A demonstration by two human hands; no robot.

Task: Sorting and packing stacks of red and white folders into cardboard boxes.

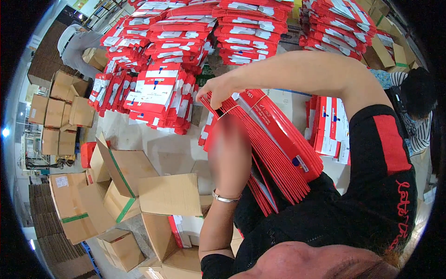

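A thick bundle of red flat cardboard sleeves (274,135) leans across my lap, its edges fanned in many layers. A thin tan rubber band (258,101) crosses its upper part, and a stretch of band also shows near my hands. My right hand (219,90) reaches over from the right, its fingers bent round the bundle's top left corner. Against the bundle's left side lies my left hand (229,151), a bracelet on its wrist; its fingers are smeared, so their grip cannot be made out.
Banded stacks of red and white sleeves (155,93) cover the floor ahead, with another stack (331,123) at right. Opened cardboard boxes (169,193) stand at lower left, closed cartons (60,114) behind. One person (79,49) bends at far left; another (418,107) is at right.
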